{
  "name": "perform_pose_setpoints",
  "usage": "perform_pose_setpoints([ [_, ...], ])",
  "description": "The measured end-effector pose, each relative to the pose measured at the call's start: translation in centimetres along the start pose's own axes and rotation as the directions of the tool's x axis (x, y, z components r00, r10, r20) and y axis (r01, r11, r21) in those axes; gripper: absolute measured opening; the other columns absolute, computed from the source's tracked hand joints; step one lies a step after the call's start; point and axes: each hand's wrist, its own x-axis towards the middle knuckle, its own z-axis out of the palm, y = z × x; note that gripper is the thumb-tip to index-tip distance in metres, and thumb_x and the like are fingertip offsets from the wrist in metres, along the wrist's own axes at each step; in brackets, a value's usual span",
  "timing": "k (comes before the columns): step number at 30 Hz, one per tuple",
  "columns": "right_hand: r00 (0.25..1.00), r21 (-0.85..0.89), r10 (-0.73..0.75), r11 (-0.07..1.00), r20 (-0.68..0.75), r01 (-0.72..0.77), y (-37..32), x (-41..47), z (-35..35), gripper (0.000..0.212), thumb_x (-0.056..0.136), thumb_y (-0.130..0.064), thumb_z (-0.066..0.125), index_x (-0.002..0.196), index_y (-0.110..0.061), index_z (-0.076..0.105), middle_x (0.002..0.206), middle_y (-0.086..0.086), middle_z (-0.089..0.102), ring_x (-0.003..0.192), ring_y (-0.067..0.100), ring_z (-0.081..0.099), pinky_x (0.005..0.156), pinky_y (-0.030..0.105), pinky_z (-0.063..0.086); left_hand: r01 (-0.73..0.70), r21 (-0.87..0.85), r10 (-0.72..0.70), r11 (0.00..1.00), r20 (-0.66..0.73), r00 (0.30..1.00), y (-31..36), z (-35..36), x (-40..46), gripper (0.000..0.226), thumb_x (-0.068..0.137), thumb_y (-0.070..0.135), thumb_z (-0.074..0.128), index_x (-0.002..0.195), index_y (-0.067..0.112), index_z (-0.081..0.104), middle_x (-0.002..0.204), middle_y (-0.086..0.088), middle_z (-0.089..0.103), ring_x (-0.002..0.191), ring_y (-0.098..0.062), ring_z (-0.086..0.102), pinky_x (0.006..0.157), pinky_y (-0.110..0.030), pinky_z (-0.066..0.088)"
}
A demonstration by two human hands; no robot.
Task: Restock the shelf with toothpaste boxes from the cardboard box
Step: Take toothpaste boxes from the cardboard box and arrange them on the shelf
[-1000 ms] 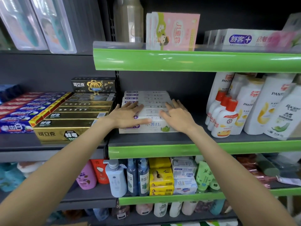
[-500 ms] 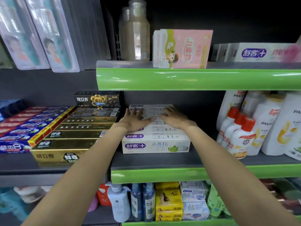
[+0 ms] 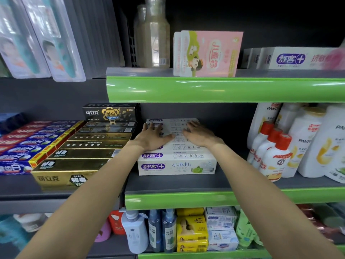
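A row of several white toothpaste boxes (image 3: 176, 166) with purple logos lies on the middle shelf (image 3: 186, 200), which has a green front strip. My left hand (image 3: 153, 136) lies flat on the tops of the boxes toward the back left, fingers spread. My right hand (image 3: 196, 134) lies flat beside it on the back right of the same row, fingers straight. Neither hand grips a box. The cardboard box is out of view.
Gold and black toothpaste boxes (image 3: 74, 165) and red-blue ones (image 3: 16, 154) fill the grey shelf to the left. White shampoo bottles (image 3: 298, 144) with red caps stand at the right. Above, a green-edged shelf (image 3: 224, 88) carries pink boxes and jars. Bottles and soaps sit below.
Both hands have slid from the front of the white row toward its back, and the row now sits deeper on the shelf. The view has tilted upward.
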Motion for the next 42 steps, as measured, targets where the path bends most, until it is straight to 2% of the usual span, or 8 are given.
perform_pose_setpoints([
  [8, 1.0, -0.003, -0.002, 1.0, 0.003, 0.002, 0.5, 1.1, 0.7, 0.061, 0.1, -0.044, 0.018, 0.15, -0.01, 0.01, 0.16, 0.007, 0.002, 0.147, 0.021, -0.002, 0.119, 0.038, 0.003, 0.039, -0.007, -0.038, 0.999, 0.056, 0.998, 0.6, -0.2, -0.5, 0.086, 0.085, 0.074, 0.021, 0.15, 0.024, -0.006, 0.157, -0.011, -0.01, 0.141, -0.034, -0.02, 0.117, -0.046, -0.006],
  [14, 0.98, -0.042, -0.071, 0.997, -0.187, 0.064, 0.4, -0.4, 0.3, 0.045, 0.101, -0.034, 0.023, 0.124, -0.009, 0.052, 0.14, 0.01, 0.046, 0.13, 0.025, 0.039, 0.111, 0.041, 0.024, 0.06, 0.057, -0.061, 0.997, 0.025, 0.998, 0.4, -0.4, -0.5, 0.086, 0.084, 0.077, 0.018, 0.151, 0.026, -0.001, 0.158, -0.007, -0.007, 0.144, -0.028, -0.013, 0.117, -0.043, -0.004],
  [17, 0.936, -0.024, -0.089, 0.996, -0.341, 0.086, -0.3, -4.1, -0.7, 0.046, 0.1, -0.041, 0.028, 0.132, -0.016, 0.05, 0.141, 0.006, 0.047, 0.128, 0.025, 0.042, 0.106, 0.035, 0.031, -0.014, 0.132, 0.04, 0.991, -0.192, 0.981, 1.1, -1.3, -1.7, 0.073, 0.091, 0.067, 0.021, 0.149, 0.023, 0.023, 0.157, -0.008, 0.017, 0.145, -0.028, 0.013, 0.116, -0.041, 0.014],
  [21, 0.928, -0.028, -0.242, 0.969, -0.284, 0.244, -0.6, -9.8, -0.3, 0.064, 0.089, -0.064, 0.039, 0.142, -0.027, 0.038, 0.152, -0.004, 0.032, 0.141, 0.02, 0.022, 0.116, 0.048, 0.015, -0.104, 0.123, 0.139, 0.987, -0.325, 0.935, 2.7, -2.7, -6.7, 0.089, 0.076, 0.084, 0.012, 0.129, 0.027, 0.054, 0.115, -0.01, 0.066, 0.102, -0.026, 0.062, 0.082, -0.032, 0.047],
  [26, 0.898, -0.164, -0.302, 0.951, -0.321, 0.261, 0.3, -11.9, 2.8, 0.059, 0.086, -0.048, 0.058, 0.14, -0.03, 0.041, 0.149, -0.003, 0.038, 0.139, 0.02, 0.028, 0.115, 0.05, 0.012, -0.224, 0.381, 0.341, 0.897, -0.272, 0.9, 1.6, -1.2, -12.2, 0.068, 0.076, 0.06, 0.06, 0.137, 0.034, 0.043, 0.136, 0.006, 0.053, 0.122, -0.019, 0.05, 0.096, -0.032, 0.042],
  [36, 0.839, -0.19, -0.288, 0.956, -0.461, 0.223, -0.7, -12.4, 4.4, 0.05, 0.091, -0.028, 0.057, 0.138, -0.02, 0.044, 0.145, 0.005, 0.044, 0.138, 0.025, 0.032, 0.115, 0.05, 0.014, -0.185, 0.401, 0.328, 0.897, -0.323, 0.888, 1.2, 0.6, -12.0, 0.061, 0.084, 0.038, 0.063, 0.139, 0.026, 0.04, 0.137, 0.0, 0.051, 0.123, -0.023, 0.048, 0.098, -0.032, 0.038],
  [38, 0.764, -0.107, -0.301, 0.95, -0.571, 0.294, -1.8, -13.5, 4.6, 0.042, 0.088, -0.023, 0.059, 0.129, -0.013, 0.056, 0.132, 0.008, 0.057, 0.128, 0.026, 0.046, 0.112, 0.042, 0.026, -0.218, 0.378, 0.369, 0.9, -0.393, 0.842, 1.8, 0.4, -13.3, 0.059, 0.083, 0.037, 0.064, 0.137, 0.02, 0.046, 0.129, -0.004, 0.058, 0.118, -0.025, 0.051, 0.096, -0.033, 0.039],
  [42, 0.609, 0.072, -0.213, 0.91, -0.765, 0.408, -5.4, -17.7, 5.1, 0.03, 0.088, -0.025, 0.054, 0.113, -0.015, 0.067, 0.107, -0.001, 0.07, 0.096, 0.014, 0.065, 0.077, 0.025, 0.05, -0.364, 0.18, 0.384, 0.914, -0.676, 0.629, 2.1, 0.0, -18.4, 0.041, 0.08, 0.042, 0.054, 0.113, 0.019, 0.065, 0.089, 0.01, 0.069, 0.088, -0.015, 0.06, 0.076, -0.028, 0.045],
])
